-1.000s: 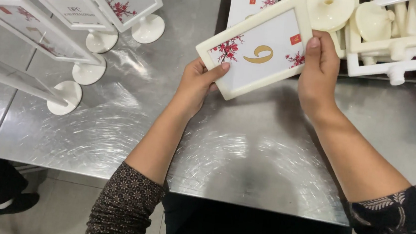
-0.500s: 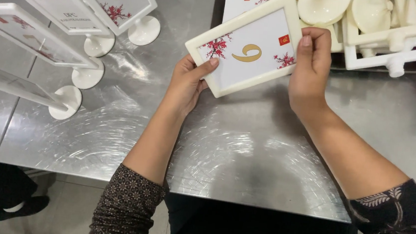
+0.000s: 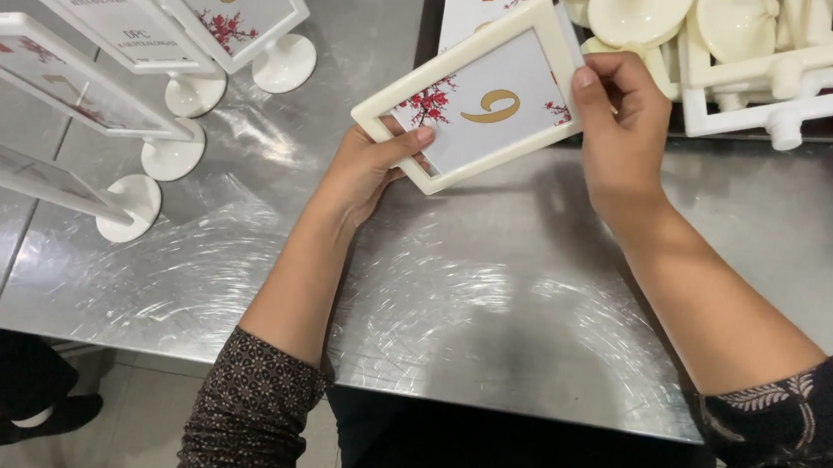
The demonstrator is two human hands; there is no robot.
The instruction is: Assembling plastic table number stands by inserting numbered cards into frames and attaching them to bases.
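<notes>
Both of my hands hold a cream plastic frame [image 3: 469,98] above a steel table [image 3: 491,301]. Inside it is a white card with a gold numeral and red blossom sprigs. My left hand [image 3: 367,169] grips the frame's lower left edge, thumb on its front. My right hand [image 3: 621,131] clasps the right edge. The frame is tilted, its right end raised and farther from me. Behind it lies a loose white card [image 3: 487,4] with the same red blossoms.
Several assembled cream frames on round bases [image 3: 151,50] stand in a row at the left. A pile of loose cream frames and round bases [image 3: 754,53] fills the far right. The table's near edge runs in front of me, with floor below.
The frame and both hands have shifted slightly left and toward me; the camera view has also drifted. My grip is unchanged.
</notes>
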